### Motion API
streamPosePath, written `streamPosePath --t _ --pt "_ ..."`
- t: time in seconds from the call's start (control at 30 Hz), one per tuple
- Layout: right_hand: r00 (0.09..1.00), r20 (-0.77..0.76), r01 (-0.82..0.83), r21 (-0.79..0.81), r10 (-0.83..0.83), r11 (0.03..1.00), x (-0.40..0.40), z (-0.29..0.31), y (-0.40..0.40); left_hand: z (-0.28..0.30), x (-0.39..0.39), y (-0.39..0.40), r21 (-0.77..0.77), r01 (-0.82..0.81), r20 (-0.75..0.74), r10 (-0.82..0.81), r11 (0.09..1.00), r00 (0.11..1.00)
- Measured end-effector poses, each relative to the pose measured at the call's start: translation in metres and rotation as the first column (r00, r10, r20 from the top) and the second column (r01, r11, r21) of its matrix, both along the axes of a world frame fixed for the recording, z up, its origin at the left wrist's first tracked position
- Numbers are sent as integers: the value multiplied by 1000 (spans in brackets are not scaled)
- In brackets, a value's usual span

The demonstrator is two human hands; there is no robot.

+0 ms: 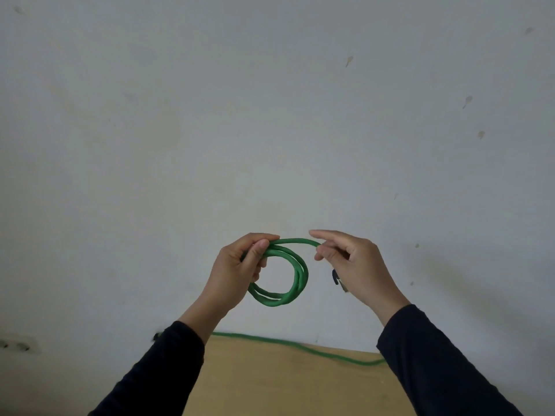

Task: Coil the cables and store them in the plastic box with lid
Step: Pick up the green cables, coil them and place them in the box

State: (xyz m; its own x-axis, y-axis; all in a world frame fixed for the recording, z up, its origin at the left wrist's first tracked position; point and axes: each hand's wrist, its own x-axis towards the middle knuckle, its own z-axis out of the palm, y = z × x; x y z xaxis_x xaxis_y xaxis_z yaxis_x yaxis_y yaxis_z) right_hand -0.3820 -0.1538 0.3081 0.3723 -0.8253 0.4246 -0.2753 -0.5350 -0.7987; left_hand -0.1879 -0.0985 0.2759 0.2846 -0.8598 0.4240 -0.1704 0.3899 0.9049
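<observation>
A green cable (295, 276) is wound into a small coil of a few loops, held up in front of the wall. My left hand (240, 270) grips the coil at its upper left. My right hand (354, 265) pinches the cable's free stretch at the coil's upper right, and a dark plug end (335, 277) pokes out beneath that palm. A second green cable (300, 346) lies along the back of the wooden table (285, 382) below. The plastic box is not in view.
A pale wall (270, 115) fills most of the view. A wall socket (18, 345) sits low at the far left. Dark sleeves cover both forearms.
</observation>
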Motion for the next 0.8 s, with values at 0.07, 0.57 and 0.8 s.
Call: streamPosePath --t 0.07,0.57,0.8 --pt "996 87 32 44 -36 999 5 -4 -2 -2 -4 -1 -13 20 -30 -20 1000 999" --pt "934 356 -176 435 11 883 26 -19 11 -15 -21 -9 -54 -293 -16 293 955 956" --pt "998 -8 60 -51 -61 997 39 -33 32 -10 -26 -11 -15 -443 -62 441 897 895"
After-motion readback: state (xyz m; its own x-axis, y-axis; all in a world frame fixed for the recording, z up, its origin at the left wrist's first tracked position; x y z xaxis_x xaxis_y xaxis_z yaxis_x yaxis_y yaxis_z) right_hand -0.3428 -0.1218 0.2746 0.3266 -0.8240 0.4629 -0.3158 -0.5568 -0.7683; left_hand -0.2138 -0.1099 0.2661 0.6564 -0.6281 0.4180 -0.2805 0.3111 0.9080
